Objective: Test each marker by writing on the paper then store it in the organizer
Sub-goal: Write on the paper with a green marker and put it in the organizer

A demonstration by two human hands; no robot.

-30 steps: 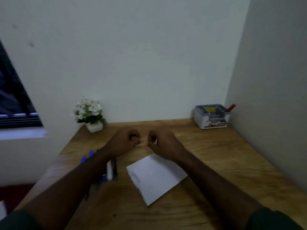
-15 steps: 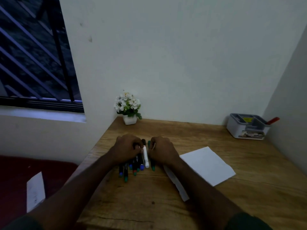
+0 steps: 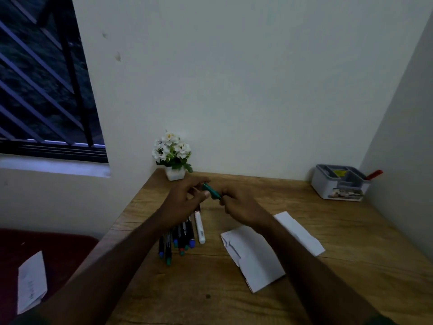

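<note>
Both hands are raised over the wooden desk (image 3: 234,289) with a green marker (image 3: 212,191) between them. My left hand (image 3: 185,200) pinches its far end with thumb and fingers. My right hand (image 3: 239,202) grips the near end, which its fingers hide. Under my left wrist lies a bunch of several markers (image 3: 180,238), one of them white (image 3: 199,227). The white paper (image 3: 255,256) lies to the right of them, partly under my right forearm. The grey organizer (image 3: 339,186) stands at the back right corner with a red marker (image 3: 374,174) sticking out.
A small white pot of white flowers (image 3: 173,156) stands at the desk's back left corner. Walls close the desk at the back and on the right. A window is at the left. Another sheet of paper (image 3: 31,282) lies off the desk at the lower left.
My hands rose from the bunch of markers with a green marker now held between them. The view shifted slightly.
</note>
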